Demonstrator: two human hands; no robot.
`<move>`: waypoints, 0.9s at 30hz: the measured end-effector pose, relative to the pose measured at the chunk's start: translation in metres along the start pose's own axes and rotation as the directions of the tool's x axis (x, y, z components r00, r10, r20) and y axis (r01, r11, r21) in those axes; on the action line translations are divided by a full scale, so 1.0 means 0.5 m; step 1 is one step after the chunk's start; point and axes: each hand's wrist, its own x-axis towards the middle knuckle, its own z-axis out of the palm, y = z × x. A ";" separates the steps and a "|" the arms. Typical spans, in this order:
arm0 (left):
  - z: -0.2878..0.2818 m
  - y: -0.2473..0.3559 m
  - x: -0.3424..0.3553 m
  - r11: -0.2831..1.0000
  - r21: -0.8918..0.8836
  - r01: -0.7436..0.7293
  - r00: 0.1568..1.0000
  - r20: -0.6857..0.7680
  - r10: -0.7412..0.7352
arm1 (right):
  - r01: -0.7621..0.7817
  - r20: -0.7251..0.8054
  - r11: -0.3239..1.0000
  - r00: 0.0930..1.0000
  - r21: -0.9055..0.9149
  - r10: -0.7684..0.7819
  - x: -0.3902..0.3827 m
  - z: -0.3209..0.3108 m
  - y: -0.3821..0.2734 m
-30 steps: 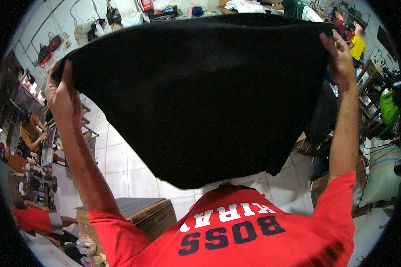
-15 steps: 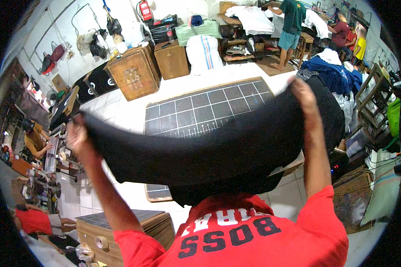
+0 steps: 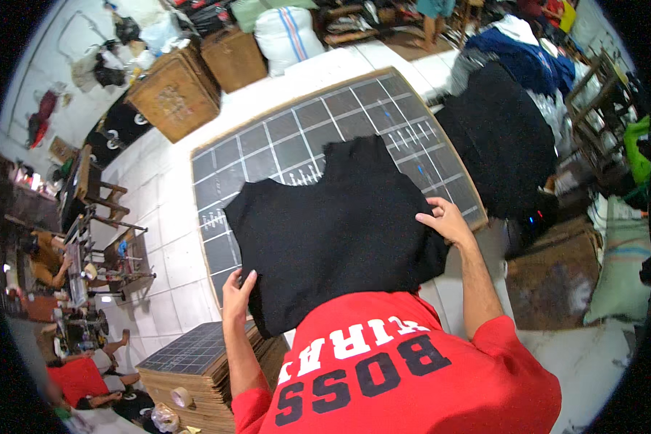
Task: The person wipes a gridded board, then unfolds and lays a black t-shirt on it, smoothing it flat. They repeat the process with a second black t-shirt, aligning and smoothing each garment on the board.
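Floor (image 3: 249,105) beyond black cloth (image 3: 325,224): bulging white sack (image 3: 289,43)

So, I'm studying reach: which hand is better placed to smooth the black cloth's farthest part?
Probably the right hand: it touches the black cloth farther forward, nearer that part. The left hand sits farther back, at its left edge.

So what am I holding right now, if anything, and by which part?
Your left hand is at the left edge of the black cloth, your right hand at its right edge; whether they grip or only touch cannot be told.
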 end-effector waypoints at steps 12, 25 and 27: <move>-0.040 -0.036 -0.107 0.944 -0.322 0.071 0.975 -0.176 -0.133 | -0.047 -0.030 0.850 0.997 0.524 0.073 -0.029 -0.024 0.066; -0.007 -0.040 -0.104 0.946 -0.321 -0.040 0.904 -0.414 -0.102 | -0.010 -0.214 0.958 0.975 -0.287 -0.054 -0.036 0.003 0.018; -0.012 -0.038 -0.103 0.954 -0.295 -0.056 0.906 -0.417 -0.076 | 0.165 -0.295 0.906 0.910 -0.390 -0.292 -0.021 0.002 0.031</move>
